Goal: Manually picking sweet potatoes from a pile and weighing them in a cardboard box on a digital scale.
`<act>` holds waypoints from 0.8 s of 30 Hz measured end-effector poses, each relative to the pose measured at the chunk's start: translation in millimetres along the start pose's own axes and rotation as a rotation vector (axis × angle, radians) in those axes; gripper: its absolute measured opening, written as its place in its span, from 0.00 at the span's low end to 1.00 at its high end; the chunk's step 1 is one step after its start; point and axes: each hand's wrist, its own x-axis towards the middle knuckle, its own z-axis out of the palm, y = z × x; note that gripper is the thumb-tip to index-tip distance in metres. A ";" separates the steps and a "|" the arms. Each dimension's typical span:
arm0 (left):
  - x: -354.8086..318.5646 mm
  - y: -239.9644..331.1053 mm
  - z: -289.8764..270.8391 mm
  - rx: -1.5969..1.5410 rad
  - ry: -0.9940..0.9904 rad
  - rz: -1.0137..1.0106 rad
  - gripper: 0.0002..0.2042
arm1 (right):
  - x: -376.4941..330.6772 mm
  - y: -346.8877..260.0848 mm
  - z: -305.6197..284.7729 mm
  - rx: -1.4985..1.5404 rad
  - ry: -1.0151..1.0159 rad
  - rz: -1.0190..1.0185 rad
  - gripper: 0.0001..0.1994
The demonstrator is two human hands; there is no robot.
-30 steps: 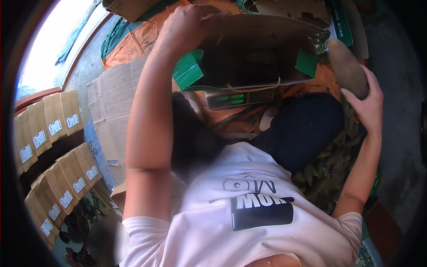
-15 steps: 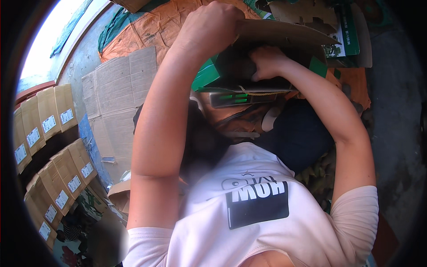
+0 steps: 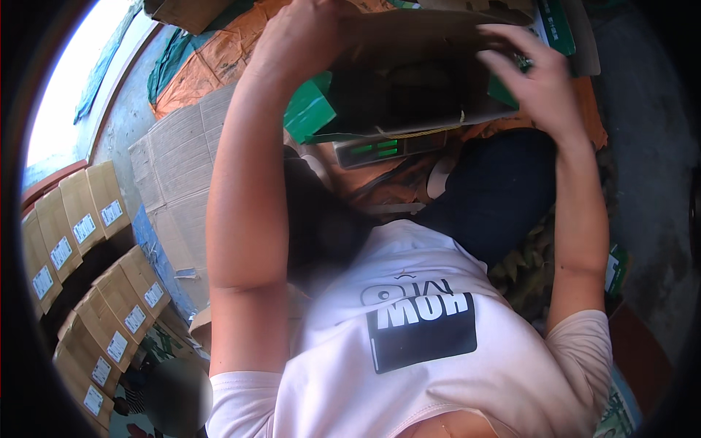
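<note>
In front of my lap stands an open cardboard box (image 3: 350, 87) with a dark inside, green side flaps (image 3: 310, 108) and a yellow cord along its near edge. Beneath it, a digital scale (image 3: 423, 144) shows a lit green display. My left hand (image 3: 310, 33) is closed at the left end of the raised far flap (image 3: 431, 28); its fingertips are hidden. At the box's right side my right hand (image 3: 537, 77) is spread, thumb apart from the fingers, its fingertips near the far flap's right end. Whether they touch it I cannot tell.
Two rows of labelled brown cartons (image 3: 98, 314) stand at the left. A flattened cardboard sheet (image 3: 175, 160) lies beside the box, and an orange tarp (image 3: 212, 69) spreads behind. Another green-and-white box (image 3: 558, 25) is at the far right. My bent legs (image 3: 496, 197) flank the scale.
My right hand has come out of the box and moved right and up, its fingers spreading. My left hand and the flap it holds have shifted left and away in the picture.
</note>
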 end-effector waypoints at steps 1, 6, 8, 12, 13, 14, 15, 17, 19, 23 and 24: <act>-0.4 -1.9 -0.2 0.004 -0.001 -0.015 0.11 | -20.5 4.7 -20.2 0.053 0.141 0.121 0.15; -0.4 -17.7 1.8 0.035 0.000 0.060 0.11 | -162.0 64.9 -95.2 -0.056 0.561 0.582 0.11; -0.1 -28.5 2.0 0.009 -0.026 0.028 0.12 | -229.1 97.7 -93.4 -0.129 0.615 0.856 0.10; 3.3 -52.8 -12.2 0.249 0.178 0.042 0.13 | -374.1 135.9 -58.8 -0.461 0.224 0.952 0.18; 6.2 -56.0 -19.6 0.087 0.207 0.099 0.14 | -408.3 141.7 -43.7 -0.409 0.230 0.927 0.18; 10.6 -57.3 -23.2 0.000 0.317 0.170 0.16 | -438.6 148.0 -26.8 -0.404 0.189 1.059 0.18; 10.8 -57.2 -27.8 0.052 0.255 0.118 0.17 | -466.3 153.7 -12.1 -0.331 0.096 1.218 0.18; 9.0 -52.5 -36.4 0.130 0.230 0.054 0.18 | -519.8 155.8 18.7 -0.233 0.111 1.259 0.16; 6.8 -44.6 -40.1 0.012 0.226 -0.065 0.20 | -568.0 160.1 49.1 -0.207 0.099 1.294 0.15; 0.8 -34.2 -47.4 -0.134 0.237 -0.227 0.23 | -659.6 168.7 109.9 0.088 0.006 1.387 0.11; -1.0 -34.1 -49.6 -0.144 0.205 -0.292 0.23 | -676.6 171.3 126.0 0.220 -0.044 1.530 0.11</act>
